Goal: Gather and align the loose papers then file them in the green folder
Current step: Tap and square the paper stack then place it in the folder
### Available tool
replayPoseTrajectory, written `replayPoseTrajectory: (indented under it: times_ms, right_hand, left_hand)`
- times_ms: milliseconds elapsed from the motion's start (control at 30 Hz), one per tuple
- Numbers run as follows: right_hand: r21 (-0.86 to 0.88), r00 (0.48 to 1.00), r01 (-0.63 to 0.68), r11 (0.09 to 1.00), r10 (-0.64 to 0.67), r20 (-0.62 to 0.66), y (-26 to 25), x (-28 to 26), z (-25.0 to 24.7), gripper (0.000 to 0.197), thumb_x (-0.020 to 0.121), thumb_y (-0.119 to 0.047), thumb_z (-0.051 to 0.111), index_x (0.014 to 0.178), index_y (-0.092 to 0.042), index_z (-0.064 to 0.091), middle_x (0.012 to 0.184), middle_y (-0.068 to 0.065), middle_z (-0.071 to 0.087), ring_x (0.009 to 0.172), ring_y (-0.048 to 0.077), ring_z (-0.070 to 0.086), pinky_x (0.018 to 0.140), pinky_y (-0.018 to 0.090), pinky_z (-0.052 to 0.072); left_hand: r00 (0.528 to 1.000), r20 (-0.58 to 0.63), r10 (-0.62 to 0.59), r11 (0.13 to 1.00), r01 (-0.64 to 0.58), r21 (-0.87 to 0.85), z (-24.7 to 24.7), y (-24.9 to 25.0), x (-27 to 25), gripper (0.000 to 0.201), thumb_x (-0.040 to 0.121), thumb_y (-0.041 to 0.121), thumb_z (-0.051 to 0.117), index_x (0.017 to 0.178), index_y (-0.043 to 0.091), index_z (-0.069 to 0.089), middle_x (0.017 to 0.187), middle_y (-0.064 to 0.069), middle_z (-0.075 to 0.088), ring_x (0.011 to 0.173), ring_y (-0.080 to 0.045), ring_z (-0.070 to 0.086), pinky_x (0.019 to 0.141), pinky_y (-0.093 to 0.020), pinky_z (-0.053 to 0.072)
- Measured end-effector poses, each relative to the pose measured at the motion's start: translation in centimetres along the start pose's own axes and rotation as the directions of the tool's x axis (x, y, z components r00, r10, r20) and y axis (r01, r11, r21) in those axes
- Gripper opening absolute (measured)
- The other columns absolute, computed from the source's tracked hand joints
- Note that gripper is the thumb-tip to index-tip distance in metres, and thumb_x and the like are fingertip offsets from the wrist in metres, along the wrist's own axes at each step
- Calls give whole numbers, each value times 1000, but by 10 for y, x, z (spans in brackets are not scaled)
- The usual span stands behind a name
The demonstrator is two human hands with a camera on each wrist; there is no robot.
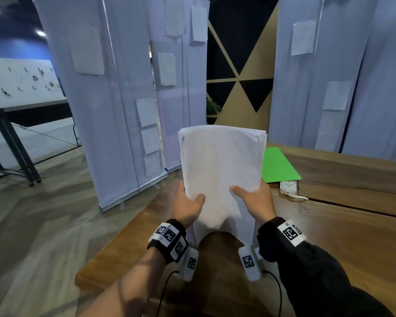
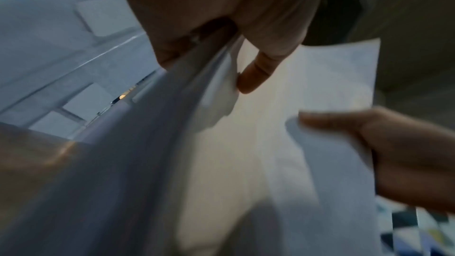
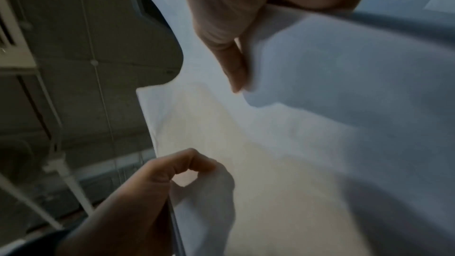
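Note:
A stack of white papers stands upright above the wooden table, its top edges slightly uneven and its bottom edge curled. My left hand grips the stack's lower left side, thumb on the front. My right hand grips the lower right side the same way. In the left wrist view my left hand pinches the papers, with my right hand opposite. The right wrist view shows my right hand pinching the sheets. The green folder lies shut on the table behind the stack, to the right.
A white power strip with a cord lies just in front of the folder. Pale banner stands rise at the table's far left edge and more at the back right. A floor gap lies to the left.

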State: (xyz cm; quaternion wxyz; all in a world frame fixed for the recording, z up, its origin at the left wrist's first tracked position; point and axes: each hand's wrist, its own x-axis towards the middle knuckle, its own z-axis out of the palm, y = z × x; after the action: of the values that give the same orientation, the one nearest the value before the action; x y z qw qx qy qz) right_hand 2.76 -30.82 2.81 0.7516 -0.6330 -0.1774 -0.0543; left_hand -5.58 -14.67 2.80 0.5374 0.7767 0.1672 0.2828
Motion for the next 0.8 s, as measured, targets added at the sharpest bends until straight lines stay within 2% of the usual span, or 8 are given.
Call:
replayPoseTrajectory:
  times_ms: [133, 267, 333, 467, 533, 633, 733, 800]
  right_hand:
    - [-7, 1000, 1, 1000, -1, 26, 0, -2, 0, 36, 75, 0, 76, 104, -16, 64, 93, -7, 70, 82, 6, 66, 66, 10, 51]
    - [-10, 999, 17, 1000, -17, 31, 0, -1, -7, 46, 73, -1, 78, 113, -16, 61, 101, -8, 70, 89, 2, 66, 77, 15, 54]
    - [-15, 998, -26, 1000, 27, 65, 5, -4, -9, 47, 74, -2, 78, 116, -14, 61, 105, -4, 69, 92, 4, 66, 84, 22, 53]
    - [-12, 994, -62, 998, 63, 91, 8, -6, -15, 37, 77, -4, 77, 109, -15, 64, 97, -6, 69, 76, -13, 65, 66, 7, 51]
    - [1, 995, -64, 998, 63, 77, 10, -4, -19, 37, 76, -3, 77, 109, -13, 64, 96, -6, 69, 74, -15, 65, 66, 6, 51]
    - [17, 992, -76, 997, 74, 107, 9, -4, -21, 30, 77, -3, 77, 102, -14, 65, 96, -4, 70, 74, -10, 67, 69, 9, 52]
    - [-1, 990, -77, 997, 77, 118, 8, -4, -21, 31, 75, -7, 79, 103, -13, 66, 99, 0, 71, 82, 0, 69, 74, 13, 51]
    - [8, 989, -85, 996, 83, 121, 7, -4, -22, 37, 74, -6, 79, 108, -8, 65, 99, 0, 71, 78, -5, 68, 68, 7, 51]
  left_hand:
    - [1000, 20, 20, 998, -21, 56, -3, -6, -9, 26, 86, 18, 71, 110, 16, 59, 97, 5, 61, 91, -14, 61, 72, -18, 48]
    - [999, 20, -32, 999, 32, 10, -5, -4, -7, 29, 79, 32, 79, 100, 23, 61, 96, 4, 65, 88, -13, 62, 79, -25, 51]
    - [998, 39, -53, 998, 51, 46, -5, -4, -8, 35, 79, 33, 80, 106, 18, 64, 104, -1, 68, 90, -14, 62, 82, -26, 51]
    - [997, 76, -26, 990, 15, 143, -6, -7, -6, 48, 81, 40, 77, 118, 11, 66, 111, -5, 70, 95, -17, 64, 88, -30, 53]
    - [994, 104, -26, 989, 10, 150, -9, -7, -5, 45, 81, 42, 76, 116, 15, 66, 106, -1, 68, 98, -18, 65, 88, -32, 54]
    - [992, 123, -19, 999, 25, -47, -15, -3, -1, 37, 77, 39, 81, 106, 22, 66, 112, -1, 72, 97, -17, 69, 90, -36, 56]
    - [985, 173, -7, 933, 68, -352, -16, 0, 7, 61, 72, 37, 85, 126, 23, 61, 124, -4, 69, 115, -25, 66, 101, -50, 49]
    - [981, 193, 33, 925, 43, -377, -15, 2, 10, 58, 72, 36, 84, 125, 27, 63, 125, -3, 69, 117, -24, 65, 104, -50, 46]
